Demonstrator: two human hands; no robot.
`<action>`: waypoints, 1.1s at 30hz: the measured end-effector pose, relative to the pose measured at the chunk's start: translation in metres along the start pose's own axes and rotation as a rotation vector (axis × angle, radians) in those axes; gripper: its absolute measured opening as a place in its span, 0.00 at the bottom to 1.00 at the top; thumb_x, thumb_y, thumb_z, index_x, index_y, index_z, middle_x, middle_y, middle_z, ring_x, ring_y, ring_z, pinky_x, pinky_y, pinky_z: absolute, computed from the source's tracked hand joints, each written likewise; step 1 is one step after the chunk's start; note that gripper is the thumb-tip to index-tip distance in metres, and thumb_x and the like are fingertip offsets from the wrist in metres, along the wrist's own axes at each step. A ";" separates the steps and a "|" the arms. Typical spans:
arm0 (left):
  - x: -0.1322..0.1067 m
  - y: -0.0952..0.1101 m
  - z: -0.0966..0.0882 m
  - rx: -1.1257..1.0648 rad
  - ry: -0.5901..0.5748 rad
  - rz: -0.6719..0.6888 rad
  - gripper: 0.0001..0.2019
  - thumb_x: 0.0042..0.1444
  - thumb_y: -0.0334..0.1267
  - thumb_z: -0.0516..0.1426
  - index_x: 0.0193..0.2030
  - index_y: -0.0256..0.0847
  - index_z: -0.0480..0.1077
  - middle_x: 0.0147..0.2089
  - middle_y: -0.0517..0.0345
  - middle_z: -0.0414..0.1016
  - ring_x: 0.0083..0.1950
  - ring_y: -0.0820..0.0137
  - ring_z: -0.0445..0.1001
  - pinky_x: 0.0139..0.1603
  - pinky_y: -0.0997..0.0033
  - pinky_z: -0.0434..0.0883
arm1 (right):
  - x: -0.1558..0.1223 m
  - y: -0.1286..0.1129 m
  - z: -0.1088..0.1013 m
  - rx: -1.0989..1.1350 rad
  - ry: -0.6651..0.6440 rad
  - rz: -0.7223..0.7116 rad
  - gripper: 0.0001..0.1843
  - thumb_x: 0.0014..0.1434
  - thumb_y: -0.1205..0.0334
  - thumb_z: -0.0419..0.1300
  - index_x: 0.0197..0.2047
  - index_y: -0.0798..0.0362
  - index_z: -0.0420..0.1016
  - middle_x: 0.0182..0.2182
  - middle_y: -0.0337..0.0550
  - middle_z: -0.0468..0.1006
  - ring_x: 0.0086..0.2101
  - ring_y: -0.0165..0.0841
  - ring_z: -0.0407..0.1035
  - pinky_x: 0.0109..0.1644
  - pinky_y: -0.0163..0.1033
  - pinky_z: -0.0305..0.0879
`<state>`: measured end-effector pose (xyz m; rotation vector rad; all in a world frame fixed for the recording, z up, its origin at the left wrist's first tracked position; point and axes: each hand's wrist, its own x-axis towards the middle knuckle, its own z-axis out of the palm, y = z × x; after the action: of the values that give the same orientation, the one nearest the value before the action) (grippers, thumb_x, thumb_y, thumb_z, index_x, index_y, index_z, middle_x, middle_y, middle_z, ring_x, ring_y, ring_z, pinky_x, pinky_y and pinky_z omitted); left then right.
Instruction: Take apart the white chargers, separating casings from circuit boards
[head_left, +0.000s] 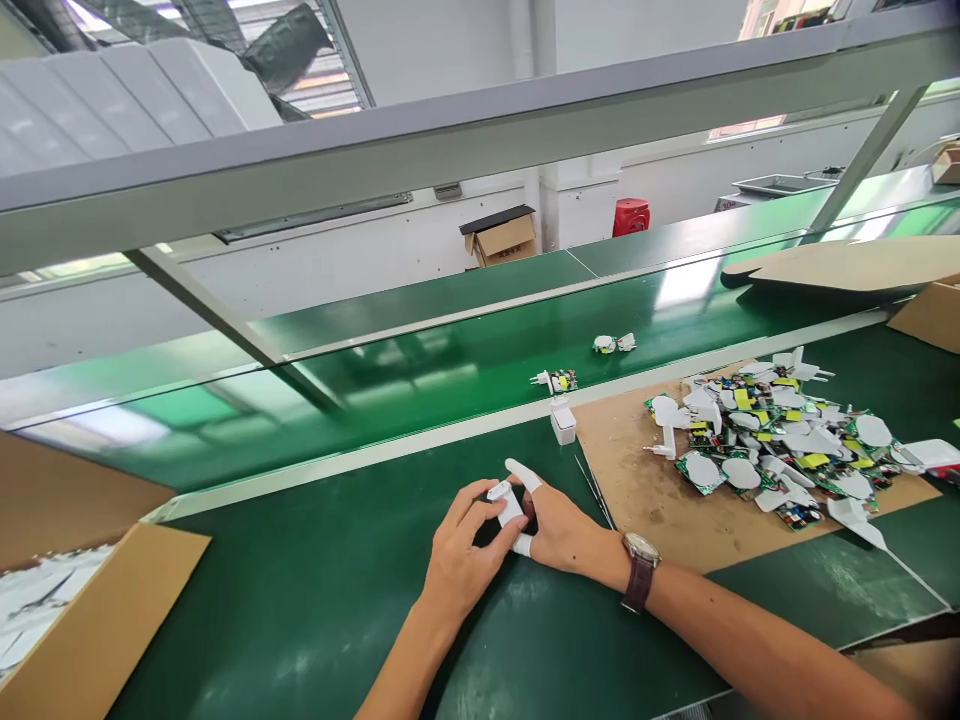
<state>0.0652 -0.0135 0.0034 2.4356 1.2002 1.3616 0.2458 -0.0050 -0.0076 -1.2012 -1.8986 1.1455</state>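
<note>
1. The case [509,506], small and white, is between the two hands, held above the worktop [300,600].
2. The left hand [466,550] has its grip closed on the case, thumb on the near side and fingers on the far side.
3. The right hand [559,525] is at the case's other side, index finger stretched out; whether its grip bears on the case, I cannot tell. White covers sit on its index finger and thumb.
4. A watch [640,570] with a dark strap is on the right wrist.
5. Just beyond the hands, a second white case [562,422] stands near the corner of a cardboard sheet [645,520].
6. A thin tool [596,492] lies along the sheet's left edge.
7. A heap of boards [780,435] with white parts attached covers much of the sheet.
8. Past a pale rail [360,458], a few more boards lie on the green belt [450,350].
9. At far left, an open box [127,630] holds white pieces.
10. Behind the belt are a carton [506,238] and a red stool [631,217].
</note>
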 end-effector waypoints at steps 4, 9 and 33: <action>0.000 0.003 -0.004 -0.007 -0.108 -0.044 0.08 0.59 0.40 0.66 0.42 0.44 0.73 0.53 0.48 0.77 0.49 0.62 0.82 0.47 0.64 0.82 | 0.000 0.001 0.002 -0.012 -0.011 -0.017 0.51 0.52 0.71 0.66 0.75 0.53 0.48 0.50 0.49 0.76 0.43 0.38 0.73 0.52 0.47 0.72; -0.002 -0.016 -0.007 -0.101 -0.235 -0.244 0.09 0.60 0.44 0.63 0.43 0.44 0.72 0.55 0.49 0.79 0.47 0.64 0.82 0.46 0.62 0.84 | -0.005 -0.001 0.004 -0.215 0.072 -0.083 0.46 0.54 0.64 0.68 0.71 0.56 0.54 0.57 0.58 0.70 0.42 0.41 0.74 0.46 0.48 0.73; 0.132 -0.073 0.066 -0.071 -0.266 -0.319 0.22 0.68 0.54 0.48 0.48 0.42 0.76 0.60 0.44 0.77 0.59 0.56 0.77 0.61 0.52 0.74 | -0.016 0.015 0.012 -0.840 0.032 -0.785 0.11 0.58 0.59 0.68 0.27 0.52 0.73 0.33 0.43 0.74 0.34 0.35 0.64 0.33 0.41 0.56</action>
<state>0.1103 0.1438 0.0210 2.1721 1.3684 0.9430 0.2482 -0.0205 -0.0265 -0.6601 -2.5555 -0.1151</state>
